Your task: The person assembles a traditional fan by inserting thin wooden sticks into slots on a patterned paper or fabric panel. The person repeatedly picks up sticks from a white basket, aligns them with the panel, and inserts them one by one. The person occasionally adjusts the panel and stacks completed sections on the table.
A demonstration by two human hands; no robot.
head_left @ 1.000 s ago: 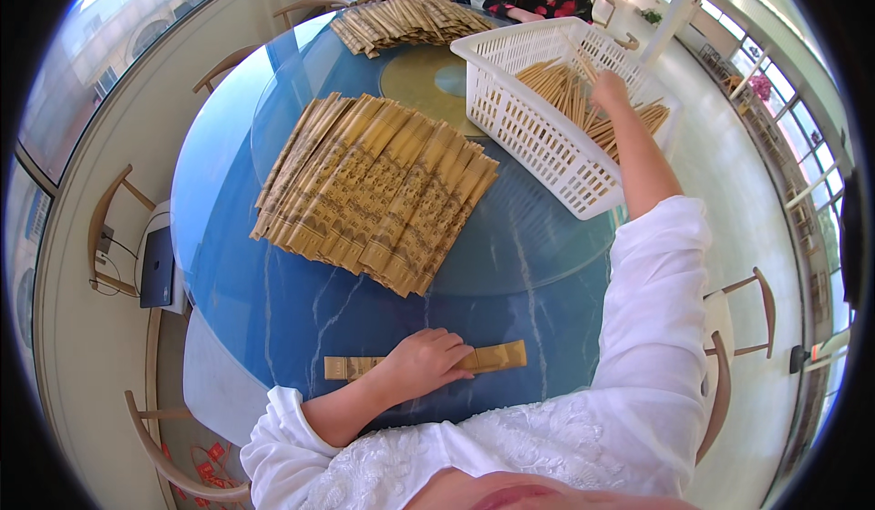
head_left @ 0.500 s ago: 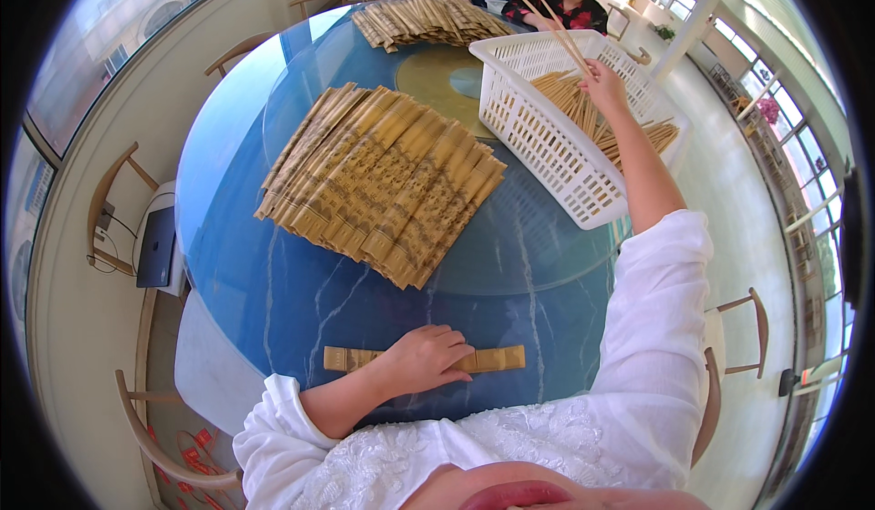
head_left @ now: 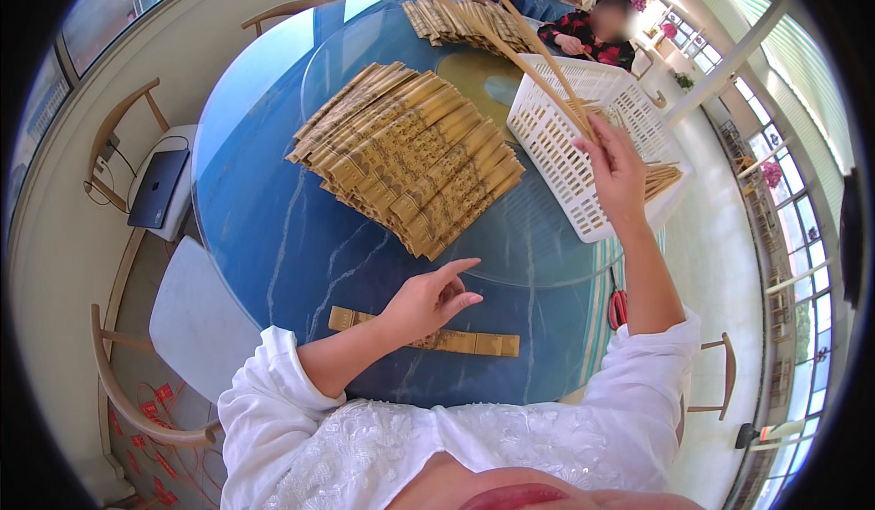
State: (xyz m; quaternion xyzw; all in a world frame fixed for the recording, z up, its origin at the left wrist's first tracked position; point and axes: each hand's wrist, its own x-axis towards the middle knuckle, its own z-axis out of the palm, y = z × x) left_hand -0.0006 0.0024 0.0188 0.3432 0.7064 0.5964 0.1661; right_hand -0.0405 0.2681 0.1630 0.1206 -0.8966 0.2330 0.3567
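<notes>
Laptop (head_left: 159, 188) sits off to the far left, well clear of the blue table (head_left: 301, 278). Next over, the big overlapping pile of gold sleeves (head_left: 415, 154); it looks loosely layered, so a bump could probably make it slump. Just below it is the left hand (head_left: 419, 305), thumb and index spread wide with nothing between them, above one flat gold sleeve (head_left: 483, 342) near the table edge. Can't tell if the wrist touches it. If nothing's pinning it, a brush of the arm could skew it on that slick top. Then the white slotted basket (head_left: 565, 150), and the right hand (head_left: 620, 168) pinching two wooden sticks (head_left: 555, 78) near one end. They fan apart, so a loose pinch might let one swing or drop. Red-handled scissors (head_left: 618, 309) lie beside that forearm, easy to knock imo.
</notes>
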